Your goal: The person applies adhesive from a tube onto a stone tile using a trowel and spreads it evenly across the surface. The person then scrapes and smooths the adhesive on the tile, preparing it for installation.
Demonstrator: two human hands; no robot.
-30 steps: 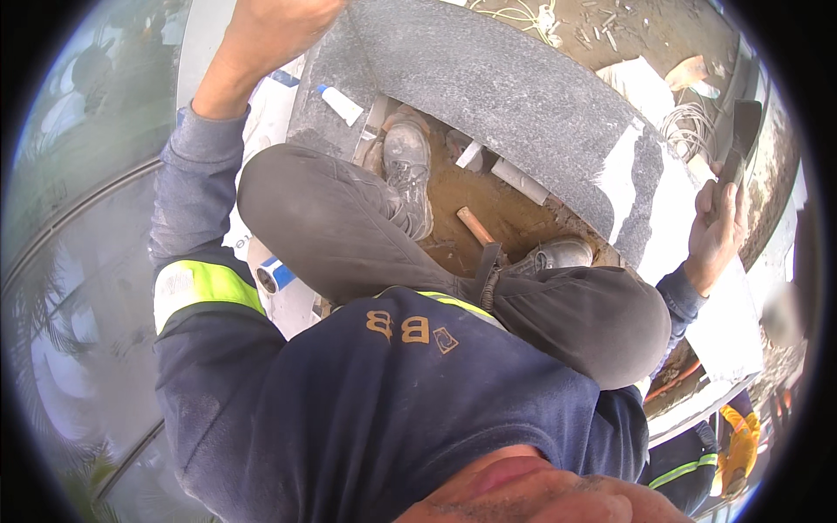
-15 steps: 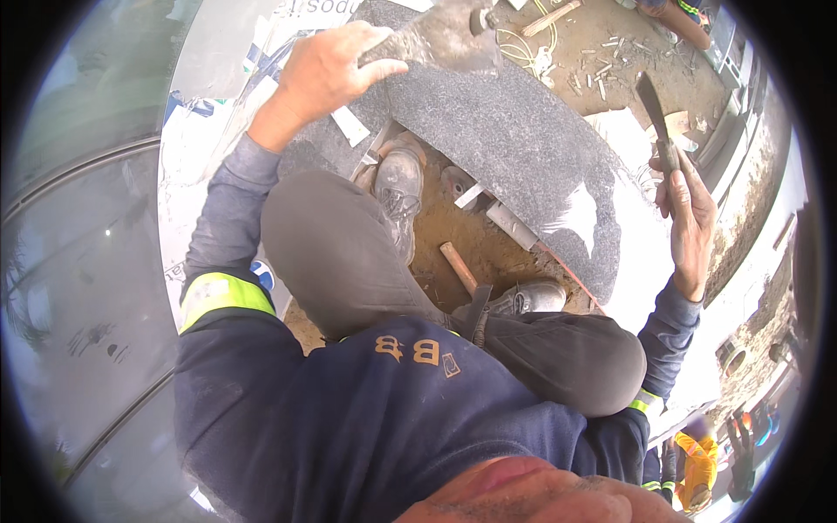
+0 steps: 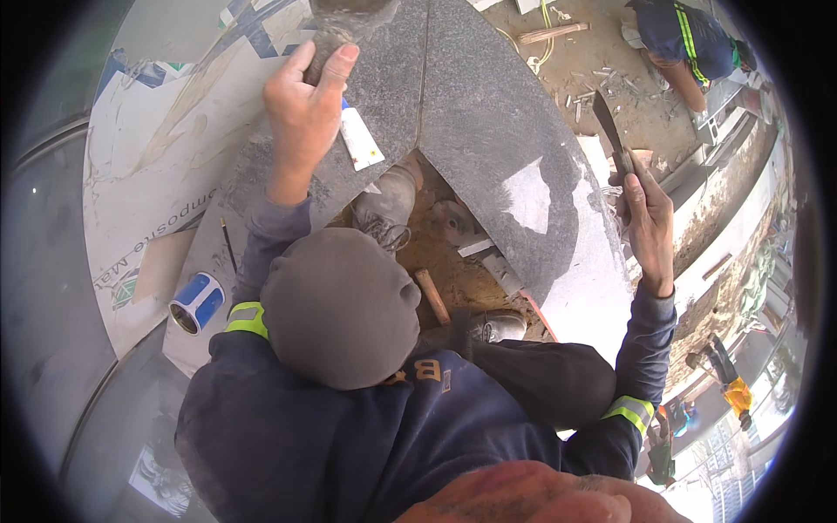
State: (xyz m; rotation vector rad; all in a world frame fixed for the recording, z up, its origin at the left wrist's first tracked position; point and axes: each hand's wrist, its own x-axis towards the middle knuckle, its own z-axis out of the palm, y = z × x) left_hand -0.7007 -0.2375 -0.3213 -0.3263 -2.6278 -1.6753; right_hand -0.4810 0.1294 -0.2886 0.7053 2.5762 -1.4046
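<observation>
At the top of the view, my left hand (image 3: pixel 305 113) is closed round the grey-smeared handle of a broad scraper (image 3: pixel 356 16). The upper end of its blade is cut off by the frame. Over at the right, my right hand (image 3: pixel 649 218) grips a narrow putty knife (image 3: pixel 608 122), its dark blade pointing up and away. Dark speckled stone slabs (image 3: pixel 488 131) lie ahead, with a seam between two of them. A white tube (image 3: pixel 360 139) rests on the slab just below my left hand. Between my bent legs, a wooden handle (image 3: pixel 432 296) lies in the dirt gap.
A blue and white can (image 3: pixel 197 303) and a dark pencil (image 3: pixel 228 244) lie to my left, beside white printed sheeting (image 3: pixel 148 209). A bending person (image 3: pixel 689 44) is at the far right. Wood scraps (image 3: pixel 554 33) litter the dirt beyond the slabs. A glossy grey panel edges the left.
The view has shifted, bringing the can, pencil and bending person into sight. My left hand has turned upright with the scraper; my right hand still holds the putty knife.
</observation>
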